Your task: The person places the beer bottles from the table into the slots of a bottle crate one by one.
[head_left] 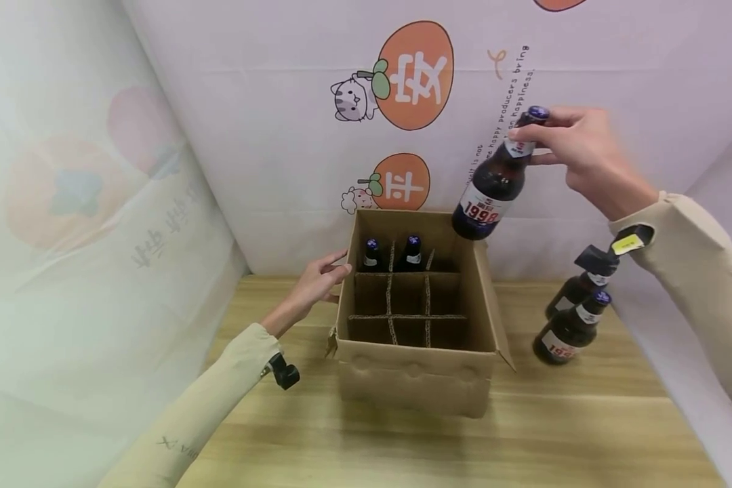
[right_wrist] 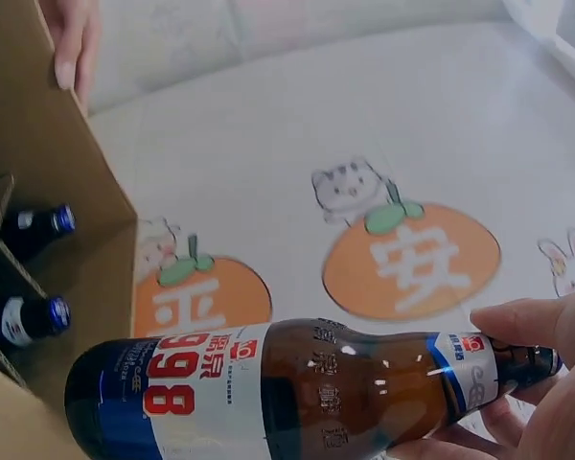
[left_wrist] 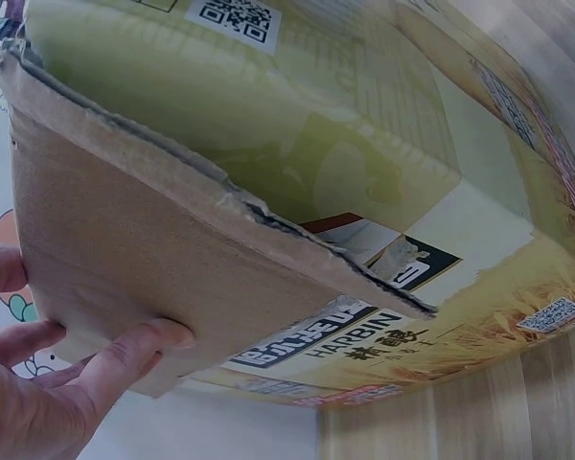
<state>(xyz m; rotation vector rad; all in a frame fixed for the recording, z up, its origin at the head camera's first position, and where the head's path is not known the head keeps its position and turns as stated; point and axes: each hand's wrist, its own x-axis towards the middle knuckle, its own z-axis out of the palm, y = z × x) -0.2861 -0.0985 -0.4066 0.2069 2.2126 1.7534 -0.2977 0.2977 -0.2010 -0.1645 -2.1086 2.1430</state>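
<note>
My right hand (head_left: 592, 146) grips a brown glass beer bottle (head_left: 488, 193) by its neck. The bottle tilts, its base lower left, above the cardboard box's (head_left: 415, 379) back right corner. Its white label with red "1998" shows in the right wrist view. My left hand (head_left: 311, 288) touches the box at its left side, near the back corner; in the left wrist view the thumb (left_wrist: 158, 335) rests on a brown flap (left_wrist: 144, 230) folded outward. Inside the box, cardboard dividers (head_left: 427, 316) form compartments. Two blue-capped bottles (head_left: 372, 256) stand in the back row, left and middle.
Two more bottles (head_left: 570, 332) stand on the wooden table (head_left: 268, 434) right of the box, the rear one partly hidden by the black wrist camera (head_left: 598, 259). A printed white cloth (head_left: 293, 149) hangs behind the box. A right flap (head_left: 494, 305) sticks outward.
</note>
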